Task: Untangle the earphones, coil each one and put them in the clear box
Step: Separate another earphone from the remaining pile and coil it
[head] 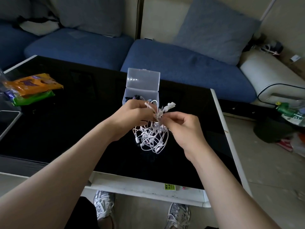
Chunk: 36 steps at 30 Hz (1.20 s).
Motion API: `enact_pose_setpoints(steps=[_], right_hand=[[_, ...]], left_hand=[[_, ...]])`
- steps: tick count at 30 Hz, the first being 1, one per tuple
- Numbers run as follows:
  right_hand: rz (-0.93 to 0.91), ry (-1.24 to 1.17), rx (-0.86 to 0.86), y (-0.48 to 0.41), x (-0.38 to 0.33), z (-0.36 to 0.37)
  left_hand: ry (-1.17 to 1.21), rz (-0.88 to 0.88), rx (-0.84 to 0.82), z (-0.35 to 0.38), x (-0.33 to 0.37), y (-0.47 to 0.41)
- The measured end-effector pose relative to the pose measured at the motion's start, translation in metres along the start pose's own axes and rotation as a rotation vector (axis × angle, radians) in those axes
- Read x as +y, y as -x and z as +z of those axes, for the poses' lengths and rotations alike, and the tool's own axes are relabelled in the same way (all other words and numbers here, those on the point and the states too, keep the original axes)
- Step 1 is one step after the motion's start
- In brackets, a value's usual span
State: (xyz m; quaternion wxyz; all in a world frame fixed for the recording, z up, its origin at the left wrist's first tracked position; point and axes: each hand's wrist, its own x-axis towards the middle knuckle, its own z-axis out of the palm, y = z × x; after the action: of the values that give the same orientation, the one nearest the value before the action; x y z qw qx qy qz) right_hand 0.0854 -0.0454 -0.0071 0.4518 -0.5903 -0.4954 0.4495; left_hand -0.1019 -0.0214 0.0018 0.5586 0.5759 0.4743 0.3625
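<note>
Holding a tangled bunch of thin white earphone cables (150, 136) in the air just in front of the small clear plastic box (153, 96), we have both hands on its upper part. Our left hand (132, 116) has its fingers curled around a cluster of strands at the top of the knot, right in front of the box. Our right hand (184, 129), a little nearer to us than the box and to its right, pinches a few strands between thumb and forefinger. The two hands nearly meet at the knot. Below them the rest of the cables hangs in loose loops, with several small white earbuds and plugs dangling over the glossy black desk (74, 121). Whether the lowest loops touch the desk we cannot tell.

The box stands on the desk with its hinged clear lid (143, 79) tipped up and back. Some dark items lie inside, too small for us to make out.

Far to the left of the box, an orange snack packet (33, 85) lies on top of a green packet (33, 99). Behind the box runs a blue sofa (181, 63) with a grey-blue cushion (214, 30).
</note>
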Motion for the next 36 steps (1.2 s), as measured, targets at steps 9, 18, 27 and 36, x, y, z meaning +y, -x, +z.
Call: enact_pose_setpoints(steps=[9, 18, 27, 36], right_hand=[[-0.020, -0.003, -0.002, -0.001, 0.003, 0.002], [-0.077, 0.034, -0.048, -0.002, 0.006, 0.002], [-0.196, 0.125, -0.039, -0.005, 0.012, -0.001], [-0.233, 0.105, -0.085, -0.001, 0.005, 0.001]], left_hand=[[0.137, -0.133, -0.022, -0.005, 0.004, -0.003], [0.191, -0.172, 0.027, -0.004, -0.002, -0.004], [0.026, -0.125, 0.002, -0.006, -0.002, -0.001], [-0.014, -0.003, 0.054, -0.002, -0.004, -0.004]])
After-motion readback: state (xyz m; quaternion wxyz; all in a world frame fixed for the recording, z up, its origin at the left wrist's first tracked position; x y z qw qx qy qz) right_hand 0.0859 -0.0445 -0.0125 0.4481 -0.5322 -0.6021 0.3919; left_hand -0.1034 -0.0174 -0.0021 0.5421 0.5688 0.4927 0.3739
